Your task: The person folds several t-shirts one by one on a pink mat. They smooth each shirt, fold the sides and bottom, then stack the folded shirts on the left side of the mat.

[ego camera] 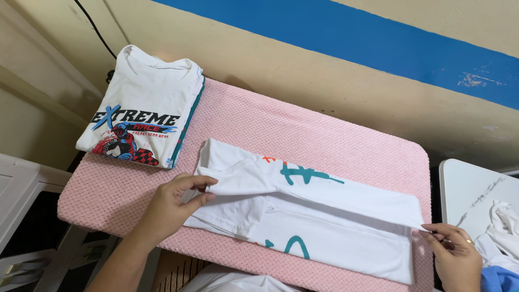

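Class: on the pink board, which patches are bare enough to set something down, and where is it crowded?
Bare: the pink board between the folded stack and the far right edge, along the wall. Crowded: the near side, under the white shirt and both hands.

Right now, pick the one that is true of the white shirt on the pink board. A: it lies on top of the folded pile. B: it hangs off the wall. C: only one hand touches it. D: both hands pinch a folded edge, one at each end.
D: the left hand and the right hand each pinch an end of the white shirt's folded edge.
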